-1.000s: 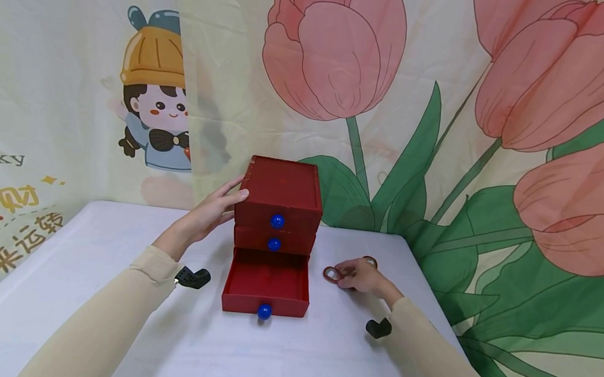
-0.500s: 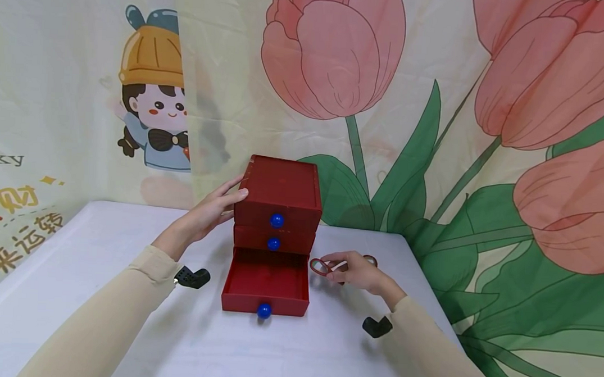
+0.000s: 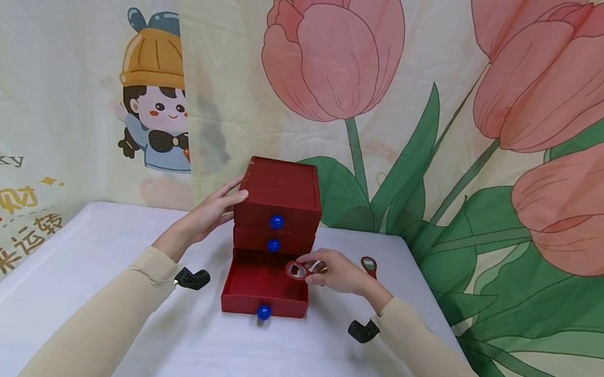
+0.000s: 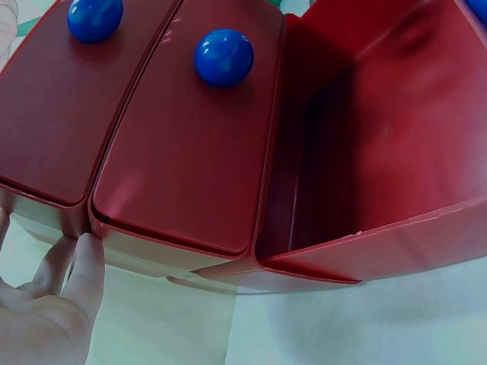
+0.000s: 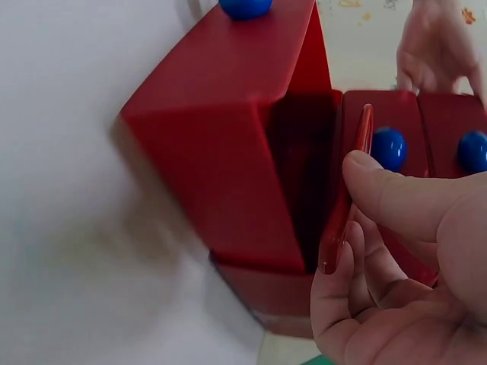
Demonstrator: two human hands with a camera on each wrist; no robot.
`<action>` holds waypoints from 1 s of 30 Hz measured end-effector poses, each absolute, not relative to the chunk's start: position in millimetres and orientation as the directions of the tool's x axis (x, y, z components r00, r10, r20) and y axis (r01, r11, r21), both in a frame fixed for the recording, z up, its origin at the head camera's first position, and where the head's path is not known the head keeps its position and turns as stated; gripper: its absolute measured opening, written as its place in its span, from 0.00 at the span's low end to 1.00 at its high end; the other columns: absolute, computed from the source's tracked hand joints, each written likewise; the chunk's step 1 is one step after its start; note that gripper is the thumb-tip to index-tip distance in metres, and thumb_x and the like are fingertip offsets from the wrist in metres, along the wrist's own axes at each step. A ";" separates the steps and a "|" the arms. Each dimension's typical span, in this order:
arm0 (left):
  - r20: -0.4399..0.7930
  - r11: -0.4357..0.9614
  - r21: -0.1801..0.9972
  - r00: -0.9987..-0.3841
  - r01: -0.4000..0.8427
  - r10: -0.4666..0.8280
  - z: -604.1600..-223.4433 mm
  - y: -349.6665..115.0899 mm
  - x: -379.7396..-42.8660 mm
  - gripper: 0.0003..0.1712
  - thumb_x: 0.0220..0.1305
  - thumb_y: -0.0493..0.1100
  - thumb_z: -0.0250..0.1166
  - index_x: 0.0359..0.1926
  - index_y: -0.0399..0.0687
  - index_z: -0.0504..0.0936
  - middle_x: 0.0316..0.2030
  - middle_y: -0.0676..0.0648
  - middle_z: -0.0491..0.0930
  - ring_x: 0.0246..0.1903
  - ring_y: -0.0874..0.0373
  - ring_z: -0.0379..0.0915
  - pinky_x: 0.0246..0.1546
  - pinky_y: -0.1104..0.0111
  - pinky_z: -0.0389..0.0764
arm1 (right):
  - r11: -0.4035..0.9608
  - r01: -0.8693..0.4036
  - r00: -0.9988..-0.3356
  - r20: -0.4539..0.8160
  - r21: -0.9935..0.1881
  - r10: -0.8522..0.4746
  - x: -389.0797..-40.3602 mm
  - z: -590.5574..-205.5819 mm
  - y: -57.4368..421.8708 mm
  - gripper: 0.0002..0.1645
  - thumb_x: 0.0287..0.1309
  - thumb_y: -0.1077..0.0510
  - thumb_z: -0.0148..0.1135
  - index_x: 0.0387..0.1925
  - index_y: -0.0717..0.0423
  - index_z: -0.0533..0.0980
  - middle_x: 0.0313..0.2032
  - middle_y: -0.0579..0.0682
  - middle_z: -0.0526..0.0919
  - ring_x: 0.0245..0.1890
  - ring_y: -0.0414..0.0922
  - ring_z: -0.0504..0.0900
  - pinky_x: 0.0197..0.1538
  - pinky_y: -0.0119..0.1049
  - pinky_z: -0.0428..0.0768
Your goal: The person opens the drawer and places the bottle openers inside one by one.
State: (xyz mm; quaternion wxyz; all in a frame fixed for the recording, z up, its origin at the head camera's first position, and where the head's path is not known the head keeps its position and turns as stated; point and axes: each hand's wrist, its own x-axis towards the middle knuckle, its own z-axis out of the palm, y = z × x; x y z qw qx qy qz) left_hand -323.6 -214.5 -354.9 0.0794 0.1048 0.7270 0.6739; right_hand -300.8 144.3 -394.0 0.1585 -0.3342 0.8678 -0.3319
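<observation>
A red drawer cabinet (image 3: 282,182) with blue round knobs stands on the table, its bottom drawer (image 3: 264,304) pulled out and bare inside. Against the cabinet's left side rests my left hand (image 3: 207,212), fingers fairly straight and the thumb at the front upper edge. My right hand (image 3: 339,273) pinches a thin, flat red-rimmed round piece (image 3: 287,270) between thumb and fingers, above the right side of the open drawer. In the right wrist view that red piece (image 5: 335,228) appears edge-on; its exact kind is unclear. Both upper drawers (image 4: 183,129) are closed.
A second red-rimmed piece (image 3: 368,264) with a round head and short handle lies on the white-covered table (image 3: 174,340), right of the cabinet and beyond my right hand. A cloth printed with tulips (image 3: 348,61) hangs behind the table.
My right hand has lifted the red-rimmed piece from the table and carried it left over the open drawer. The second piece now shows more fully. My left hand has stayed put.
</observation>
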 end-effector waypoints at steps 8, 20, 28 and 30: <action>0.026 0.068 0.997 -0.966 0.045 0.259 -354.5 -215.3 -321.9 0.48 0.77 0.64 0.58 0.87 0.70 0.43 0.83 0.44 0.52 0.80 0.38 0.50 0.80 0.43 0.54 | 0.538 -0.508 -0.704 -0.035 -0.672 -0.709 -299.2 -392.9 115.3 0.27 0.67 0.62 0.73 0.66 0.52 0.80 0.52 0.48 0.82 0.50 0.45 0.81 0.47 0.33 0.87; 0.039 0.075 0.995 -0.965 0.060 0.258 -353.8 -213.2 -321.5 0.47 0.78 0.63 0.58 0.87 0.69 0.43 0.83 0.43 0.52 0.80 0.37 0.50 0.80 0.42 0.54 | 0.548 -0.541 -0.681 -0.049 -0.638 -0.731 -295.9 -401.0 73.9 0.27 0.66 0.63 0.73 0.65 0.51 0.82 0.49 0.47 0.81 0.50 0.42 0.81 0.48 0.27 0.84; 0.035 0.072 0.996 -0.966 0.055 0.258 -355.4 -215.5 -322.1 0.47 0.77 0.63 0.58 0.87 0.69 0.44 0.83 0.43 0.52 0.81 0.37 0.50 0.80 0.41 0.54 | 0.537 -0.583 -0.652 -0.045 -0.610 -0.757 -293.7 -413.0 53.8 0.26 0.67 0.62 0.73 0.65 0.51 0.82 0.49 0.46 0.83 0.49 0.38 0.79 0.49 0.24 0.82; 0.032 0.075 0.996 -0.967 0.053 0.254 -355.9 -215.6 -322.5 0.47 0.77 0.63 0.58 0.87 0.70 0.44 0.83 0.43 0.52 0.81 0.37 0.49 0.80 0.41 0.54 | 0.539 -0.589 -0.648 -0.047 -0.602 -0.760 -293.5 -416.0 50.4 0.25 0.67 0.62 0.73 0.65 0.51 0.82 0.49 0.46 0.83 0.49 0.37 0.79 0.50 0.24 0.81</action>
